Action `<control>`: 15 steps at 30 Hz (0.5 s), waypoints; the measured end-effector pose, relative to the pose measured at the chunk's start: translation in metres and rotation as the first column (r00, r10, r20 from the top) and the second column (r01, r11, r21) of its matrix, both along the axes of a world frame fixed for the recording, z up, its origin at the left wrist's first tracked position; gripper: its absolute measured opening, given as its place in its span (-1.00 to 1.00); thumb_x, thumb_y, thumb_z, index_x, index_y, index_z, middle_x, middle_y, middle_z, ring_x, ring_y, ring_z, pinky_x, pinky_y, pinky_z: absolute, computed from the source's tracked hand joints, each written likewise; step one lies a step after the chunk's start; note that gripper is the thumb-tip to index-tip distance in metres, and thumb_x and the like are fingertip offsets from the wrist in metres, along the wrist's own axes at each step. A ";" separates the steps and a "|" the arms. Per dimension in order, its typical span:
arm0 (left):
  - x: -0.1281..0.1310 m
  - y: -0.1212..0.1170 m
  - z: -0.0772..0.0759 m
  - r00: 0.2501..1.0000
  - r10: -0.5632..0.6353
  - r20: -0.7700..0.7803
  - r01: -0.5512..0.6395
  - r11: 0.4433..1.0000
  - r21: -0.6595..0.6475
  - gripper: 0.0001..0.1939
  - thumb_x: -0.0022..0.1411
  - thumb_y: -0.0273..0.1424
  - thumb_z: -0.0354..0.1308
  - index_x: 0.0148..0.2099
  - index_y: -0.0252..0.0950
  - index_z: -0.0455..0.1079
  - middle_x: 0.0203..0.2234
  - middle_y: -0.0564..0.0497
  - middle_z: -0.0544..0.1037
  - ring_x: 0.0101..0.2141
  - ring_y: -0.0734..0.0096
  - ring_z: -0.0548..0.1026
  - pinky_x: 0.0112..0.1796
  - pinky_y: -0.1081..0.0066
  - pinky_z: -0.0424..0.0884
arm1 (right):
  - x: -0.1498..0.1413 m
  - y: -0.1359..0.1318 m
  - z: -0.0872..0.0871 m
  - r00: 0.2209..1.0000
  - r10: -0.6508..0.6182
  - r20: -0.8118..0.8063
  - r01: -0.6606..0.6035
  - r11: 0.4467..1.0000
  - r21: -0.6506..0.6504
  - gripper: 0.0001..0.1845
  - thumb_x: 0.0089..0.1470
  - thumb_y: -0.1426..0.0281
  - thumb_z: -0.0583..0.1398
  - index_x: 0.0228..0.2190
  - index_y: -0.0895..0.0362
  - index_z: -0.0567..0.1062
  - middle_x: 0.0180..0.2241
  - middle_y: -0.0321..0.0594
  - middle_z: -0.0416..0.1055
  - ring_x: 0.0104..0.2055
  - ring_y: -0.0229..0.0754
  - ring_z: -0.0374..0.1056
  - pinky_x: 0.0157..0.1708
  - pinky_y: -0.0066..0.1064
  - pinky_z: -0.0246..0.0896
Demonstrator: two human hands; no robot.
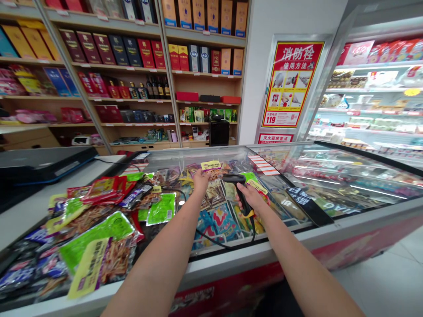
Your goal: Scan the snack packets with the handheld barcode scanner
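My right hand [248, 196] is wrapped round the grip of a black barcode scanner [235, 178], whose head points left. Its cable loops down over the freezer glass. Just left of the scanner, my left hand [201, 179] holds a snack packet [211, 166] with a yellow-and-purple label and brownish food inside. A green-and-red packet [256, 182] lies beside my right hand. Several more packets are heaped on the glass to the left, among them a bright green one [161, 208], red ones [105, 188] and a yellow-labelled one [90, 267].
The chest freezer's white front rim [238, 257] runs below my forearms, with frozen goods under its glass. A grey counter bearing a dark flat device [46, 165] stands at left. Behind are shelves of boxes [211, 81], a red wall poster [292, 83] and a lit display fridge [376, 97].
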State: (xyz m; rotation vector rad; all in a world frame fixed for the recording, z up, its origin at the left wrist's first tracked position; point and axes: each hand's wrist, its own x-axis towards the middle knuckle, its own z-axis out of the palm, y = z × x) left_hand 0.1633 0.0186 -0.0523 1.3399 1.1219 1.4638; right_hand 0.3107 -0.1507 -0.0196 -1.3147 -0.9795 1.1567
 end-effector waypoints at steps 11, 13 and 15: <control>-0.041 -0.012 0.026 0.985 0.142 -0.095 -0.138 0.989 0.054 -0.81 -0.02 -0.46 0.23 -0.28 -0.32 0.39 -0.44 -0.03 0.55 -0.39 0.36 0.51 -0.26 0.36 0.42 | -0.029 0.013 0.012 0.995 0.101 -0.027 -0.101 0.995 0.014 -0.64 0.03 0.10 0.20 -0.50 0.11 0.27 -0.68 -0.37 0.32 -0.76 -0.35 0.20 -0.78 -0.51 0.17; -0.060 -0.017 0.034 0.967 0.203 -0.154 -0.194 0.978 0.074 -0.83 0.00 -0.46 0.22 -0.28 -0.33 0.40 -0.42 -0.05 0.56 -0.38 0.34 0.51 -0.25 0.35 0.40 | -0.045 0.019 0.016 0.988 0.148 -0.045 -0.147 0.989 0.026 -0.63 0.03 0.08 0.19 -0.50 0.11 0.27 -0.68 -0.37 0.32 -0.76 -0.34 0.19 -0.78 -0.50 0.16; -0.084 -0.023 0.044 0.936 0.277 -0.219 -0.260 0.960 0.103 -0.84 0.02 -0.44 0.21 -0.28 -0.33 0.40 -0.40 -0.07 0.56 -0.36 0.32 0.51 -0.22 0.34 0.39 | -0.066 0.025 0.020 0.979 0.195 -0.060 -0.193 0.980 0.043 -0.62 0.03 0.07 0.19 -0.51 0.11 0.27 -0.69 -0.37 0.32 -0.75 -0.34 0.20 -0.78 -0.50 0.17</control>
